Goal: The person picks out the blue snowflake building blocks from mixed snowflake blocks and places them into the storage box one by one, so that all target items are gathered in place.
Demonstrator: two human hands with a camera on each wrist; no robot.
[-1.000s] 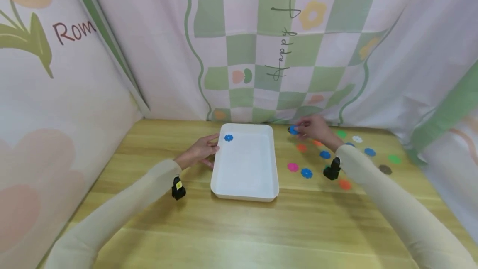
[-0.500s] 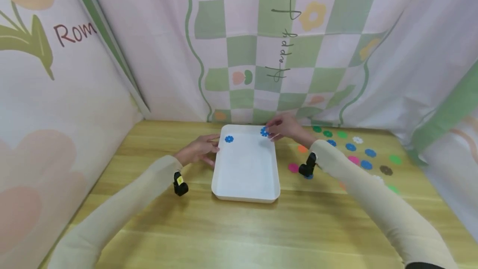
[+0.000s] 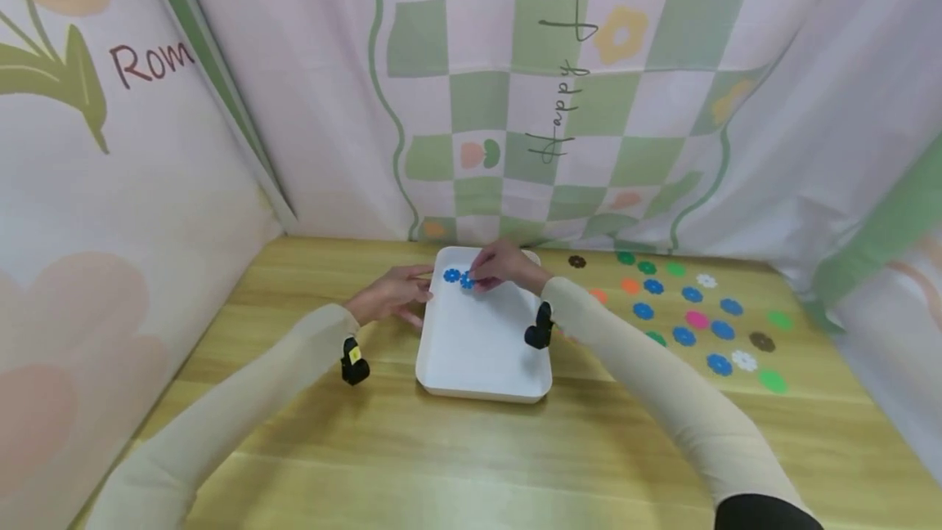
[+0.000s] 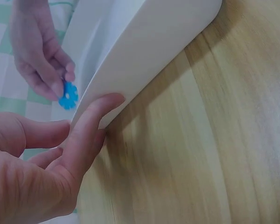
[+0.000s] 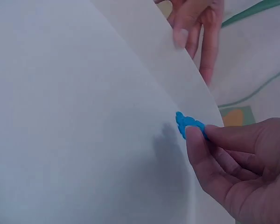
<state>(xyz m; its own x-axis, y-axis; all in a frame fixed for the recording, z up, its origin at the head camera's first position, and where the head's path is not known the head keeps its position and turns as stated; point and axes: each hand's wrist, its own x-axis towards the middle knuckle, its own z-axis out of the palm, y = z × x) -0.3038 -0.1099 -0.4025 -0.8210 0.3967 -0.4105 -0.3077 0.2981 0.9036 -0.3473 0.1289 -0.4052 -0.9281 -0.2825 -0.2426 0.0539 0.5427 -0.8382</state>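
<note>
A white tray (image 3: 482, 379) stands on the wooden table, with one blue flower piece (image 3: 451, 275) lying in its far left corner. My right hand (image 3: 495, 266) reaches over the tray's far end and pinches a second blue flower piece (image 3: 467, 281) (image 5: 188, 124) (image 4: 68, 95) just beside the first. My left hand (image 3: 392, 294) rests against the tray's left outer wall (image 4: 144, 56) with its fingers (image 4: 91, 128) straight, holding nothing.
Several flower pieces in blue (image 3: 684, 336), green (image 3: 772, 380), orange (image 3: 630, 285), pink (image 3: 696, 320), white (image 3: 744, 360) and brown (image 3: 761, 341) lie on the table right of the tray. Printed cloth walls (image 3: 559, 88) close in the back and both sides.
My right hand has carried a blue flower piece leftward from the table right of the tray to the tray's far left corner. My left hand has stayed put.
</note>
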